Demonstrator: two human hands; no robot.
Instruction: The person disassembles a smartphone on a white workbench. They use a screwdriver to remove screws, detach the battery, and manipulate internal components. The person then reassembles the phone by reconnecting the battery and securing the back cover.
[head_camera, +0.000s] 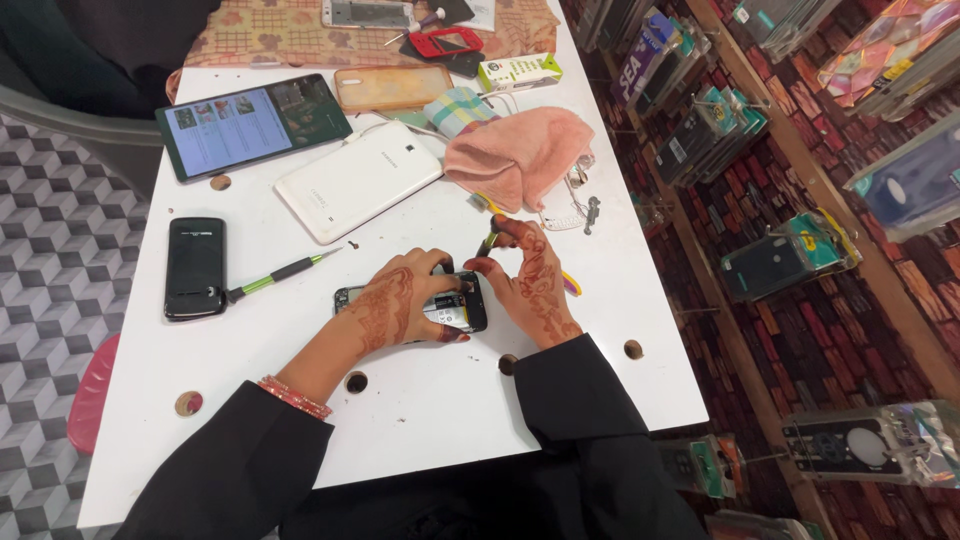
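White tabletop (420, 400) is carrying the work, and you are bending over its near middle. Your left hand (400, 300) is lying across an opened black phone (455, 310), fingers curled together and pressing down on its casing, holding it flat against the table. Your right hand (530, 275) is standing just right of the phone, thumb and forefinger pinched tight on a small yellow-and-black tool (489, 240) whose tip is pointing down at the phone's far right corner; whether the tip is touching the phone cannot be told. The phone's back is off, with pale internals showing between your hands.

Left of the phone, a green-and-black screwdriver (280, 270) is lying loose, its handle end just beside a black handset (195, 267) at the left edge. Farther off, a white tablet (357, 180) is lying face down, and beyond it a dark tablet (252, 122) is showing a lit screen. A pink cloth (520, 155) is bunched far right of centre, touching a checked pouch (457, 108). A clear orange phone case (392, 87) and a small white-and-green box (518, 71) are sitting near the far edge. Small metal parts (580, 212) are lying just near of the cloth.
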